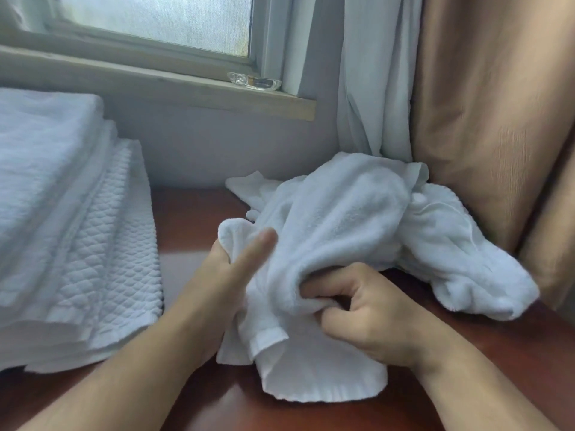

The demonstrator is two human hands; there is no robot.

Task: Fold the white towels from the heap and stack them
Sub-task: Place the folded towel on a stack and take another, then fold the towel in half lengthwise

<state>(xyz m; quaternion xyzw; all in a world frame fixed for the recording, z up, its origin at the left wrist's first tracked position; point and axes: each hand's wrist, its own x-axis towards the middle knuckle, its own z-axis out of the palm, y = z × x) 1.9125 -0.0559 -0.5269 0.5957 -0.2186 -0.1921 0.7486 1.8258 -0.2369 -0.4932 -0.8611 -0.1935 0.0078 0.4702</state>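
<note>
A crumpled white towel is lifted off the heap of white towels at the back right of the dark red table. My left hand grips the towel's left edge, thumb on top. My right hand pinches a fold of the same towel, fingers curled round the cloth. The towel's lower end hangs onto the table between my wrists. A stack of folded white towels lies at the left, with a quilted one at its right side.
A window sill runs along the back wall, with a clear glass dish on it. A white curtain and a tan curtain hang at the right, touching the heap.
</note>
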